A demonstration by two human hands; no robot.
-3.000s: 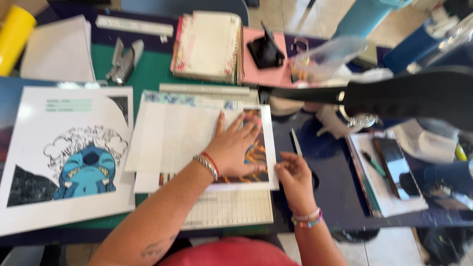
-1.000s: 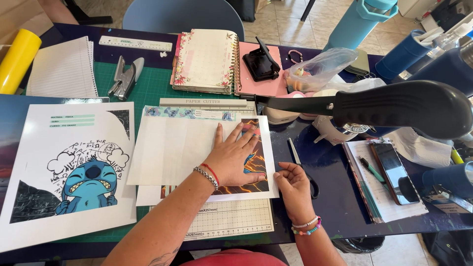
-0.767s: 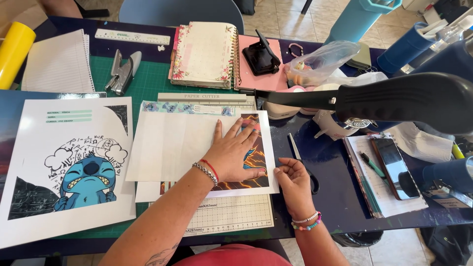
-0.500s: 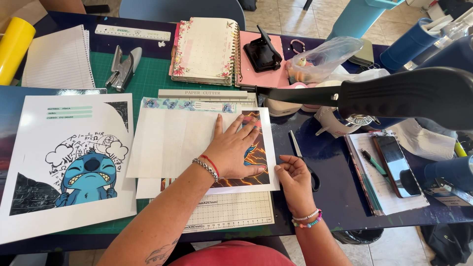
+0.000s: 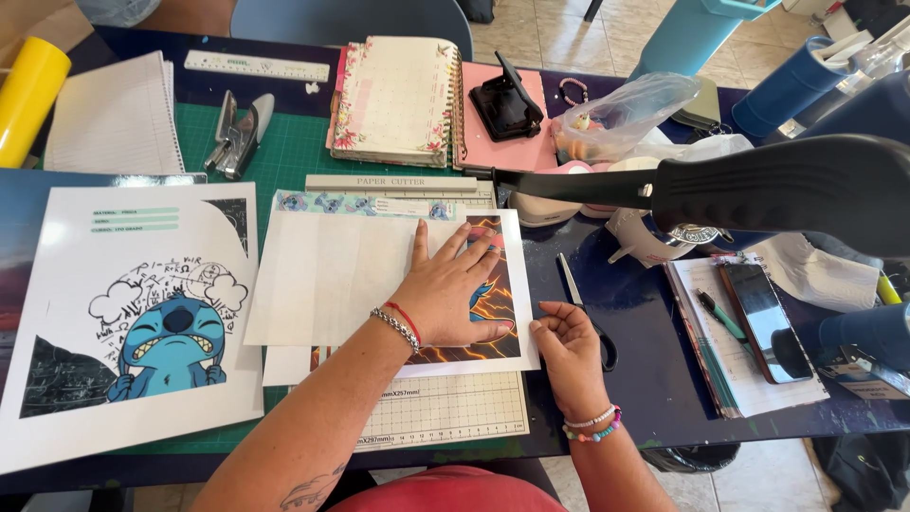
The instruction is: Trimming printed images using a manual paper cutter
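Head view: left hand [image 5: 453, 296] still flat, open on print [image 5: 493, 313]; right hand [image 5: 567, 343] seemingly loosely curled, unmoved.

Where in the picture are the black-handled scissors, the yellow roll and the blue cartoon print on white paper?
black-handled scissors [image 5: 580, 305], head view, on the blades.
yellow roll [image 5: 30, 95], head view, mid-length on its side.
blue cartoon print on white paper [image 5: 163, 343], head view, on the blue figure's face.

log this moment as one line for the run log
left hand: flat on printed sheet | right hand: at sheet's right edge, holds nothing | paper cutter: blade arm raised | scissors: beside right hand
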